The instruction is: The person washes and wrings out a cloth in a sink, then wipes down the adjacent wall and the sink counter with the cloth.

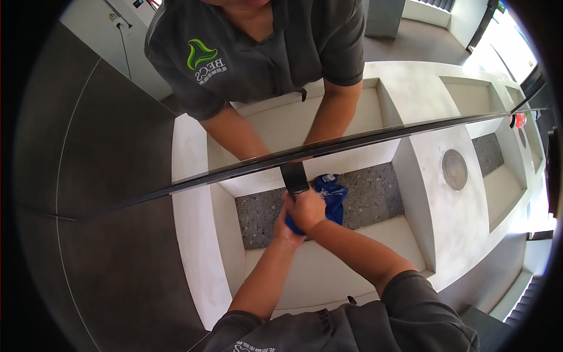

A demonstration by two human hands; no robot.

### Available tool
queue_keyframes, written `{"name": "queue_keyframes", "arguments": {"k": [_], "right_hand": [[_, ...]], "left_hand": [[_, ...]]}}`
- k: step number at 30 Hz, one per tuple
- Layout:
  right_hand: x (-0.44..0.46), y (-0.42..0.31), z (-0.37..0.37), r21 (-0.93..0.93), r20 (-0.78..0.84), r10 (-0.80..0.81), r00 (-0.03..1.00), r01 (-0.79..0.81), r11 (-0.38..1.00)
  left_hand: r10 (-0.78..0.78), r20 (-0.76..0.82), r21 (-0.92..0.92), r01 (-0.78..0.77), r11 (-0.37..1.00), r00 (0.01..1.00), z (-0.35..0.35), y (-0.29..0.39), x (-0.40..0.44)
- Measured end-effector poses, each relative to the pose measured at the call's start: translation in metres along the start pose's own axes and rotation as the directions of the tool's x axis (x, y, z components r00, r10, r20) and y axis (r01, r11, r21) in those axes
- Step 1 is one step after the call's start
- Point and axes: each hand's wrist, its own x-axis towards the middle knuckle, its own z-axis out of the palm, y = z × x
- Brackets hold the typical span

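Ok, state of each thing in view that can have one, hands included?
Blue cloth: bunched, partly gripped, one end loose
Left hand: closed on the cloth, slightly blurred
Right hand: closed on the cloth
Black faucet: by the hands; flow can't be told
Basin: speckled floor partly bare; wet or dry unclear
Round cover: lying flat in place
Plug, upper left: appears plugged in

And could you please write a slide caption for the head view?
Two bare hands clutch a crumpled blue cloth by a flat black spout over a speckled grey stone slab.
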Motion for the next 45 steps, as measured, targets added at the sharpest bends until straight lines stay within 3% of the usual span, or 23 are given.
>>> {"name": "queue_keyframes", "arguments": {"k": [1,2,3,6,7,8,11,13,16,18,19,20,26,29,30,32,33,38,39,41,42,44,45], "right_hand": [[-0.017,0.006,0.021,0.005,-0.057,-0.188,0.98,0.189,0.982],[-0.04,-0.007,0.021,0.068,-0.085,-0.366,0.927,0.372,0.926],[-0.053,-0.018,0.015,0.063,-0.011,-0.448,0.894,0.448,0.892],[-0.024,0.004,0.018,0.0,0.022,-0.287,0.958,0.287,0.958],[0.001,0.012,0.013,-0.091,-0.036,-0.086,0.996,0.083,0.992],[0.02,0.017,-0.005,-0.002,-0.029,0.197,0.98,-0.197,0.98],[0.013,0.019,0.003,-0.018,-0.135,0.004,0.991,-0.007,1.0],[-0.019,-0.004,0.013,0.018,-0.135,-0.206,0.969,0.21,0.978],[-0.04,-0.015,0.02,0.072,-0.118,-0.428,0.896,0.438,0.896],[-0.021,-0.007,0.016,0.004,-0.032,-0.323,0.946,0.323,0.946],[-0.003,0.001,0.009,-0.072,-0.077,-0.153,0.985,0.147,0.987],[0.012,0.015,0.006,0.042,-0.123,0.074,0.99,-0.069,0.997],[0.008,0.038,0.015,0.204,-0.072,0.218,0.973,-0.2,0.958],[-0.009,0.08,0.031,0.839,0.327,0.376,0.867,-0.45,0.307],[-0.012,0.066,0.019,0.837,0.336,0.365,0.868,-0.453,0.307],[-0.023,0.045,-0.006,0.709,0.705,0.228,0.671,-0.66,-0.248],[-0.026,0.047,-0.002,0.662,0.74,0.145,0.657,-0.673,-0.329],[-0.016,0.081,0.0,0.82,0.54,0.402,0.739,-0.571,-0.051],[-0.007,0.091,-0.007,0.842,0.364,0.501,0.785,-0.507,0.183],[0.007,0.102,-0.01,0.616,-0.138,0.522,0.842,-0.34,0.711],[0.004,0.1,-0.007,0.618,-0.138,0.522,0.842,-0.339,0.709],[-0.011,0.076,-0.005,0.203,-0.311,-0.163,0.936,0.234,0.951],[-0.024,0.061,0.0,0.219,-0.204,-0.231,0.951,0.275,0.936]], "left_hand": [[-0.003,-0.001,0.003,0.003,1.0,1.0,-0.025,0.012,0.018],[-0.117,0.505,0.006,0.132,0.991,0.855,-0.059,0.029,0.043],[-0.178,0.868,0.069,0.241,0.968,0.464,-0.077,0.037,0.056],[0.102,0.787,-0.146,0.024,0.989,0.608,-0.08,0.005,0.055],[0.02,-0.045,0.037,-0.018,0.999,0.999,0.007,0.002,-0.004],[-0.001,-0.143,0.146,0.022,0.989,0.99,0.026,-0.002,-0.016],[0.007,-0.126,0.157,0.013,0.987,0.992,-0.008,0.001,0.01],[0.042,0.562,-0.097,0.016,0.995,0.826,-0.057,0.013,0.042],[0.198,0.204,0.277,-0.251,0.928,0.959,0.025,0.025,-0.026],[0.194,0.828,-0.241,0.022,0.97,0.526,-0.074,-0.003,0.058],[0.053,0.424,-0.068,-0.027,0.997,0.904,-0.041,-0.002,0.032],[-0.013,-0.137,0.109,0.028,0.994,0.99,0.007,0.001,-0.005],[0.109,-0.078,0.087,-0.102,0.991,0.991,0.017,0.024,-0.007],[0.262,-0.151,0.024,-0.261,0.965,0.953,0.009,0.04,0.005],[0.318,-0.149,-0.028,-0.325,0.945,0.936,0.004,0.039,0.011],[0.324,-0.117,-0.012,-0.328,0.945,0.939,0.004,0.024,0.016],[0.292,-0.055,0.061,-0.288,0.956,0.955,0.015,0.016,0.011],[0.028,0.075,0.273,-0.047,0.961,0.997,0.002,0.006,0.012],[0.027,0.077,0.273,-0.047,0.961,0.997,0.006,0.003,0.006],[-0.125,-0.308,0.142,0.176,0.974,0.943,0.015,-0.004,-0.008],[-0.124,-0.309,0.145,0.175,0.974,0.943,0.013,-0.008,-0.009],[-0.214,-0.112,-0.064,0.208,0.976,0.97,0.006,-0.017,-0.016],[-0.087,0.215,0.085,0.07,0.994,0.973,-0.017,-0.021,-0.007]]}}
